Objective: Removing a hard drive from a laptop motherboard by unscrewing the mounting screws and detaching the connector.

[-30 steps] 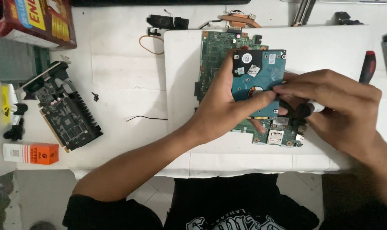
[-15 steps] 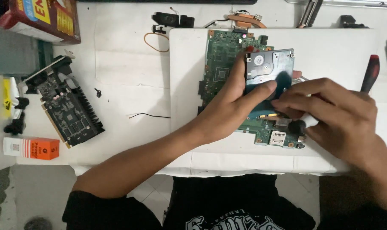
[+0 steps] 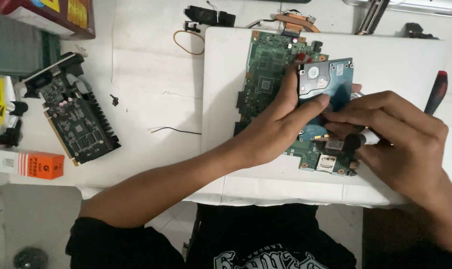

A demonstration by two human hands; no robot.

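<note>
Left hand (image 3: 281, 124) was clamped on the blue-grey rectangular hard drive (image 3: 330, 82), held over the green circuit board (image 3: 266, 79) | right hand (image 3: 400, 139) fingers were pinched at the drive's 6 o'clock edge | bare white mat (image 3: 395, 55) lay at 3 o'clock, red-handled screwdriver (image 3: 436, 92) beyond.

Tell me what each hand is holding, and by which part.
Left hand grips the blue rectangular hard drive at its lower left edge. Right hand pinches a small dark tool; its grip point is hidden.
</note>
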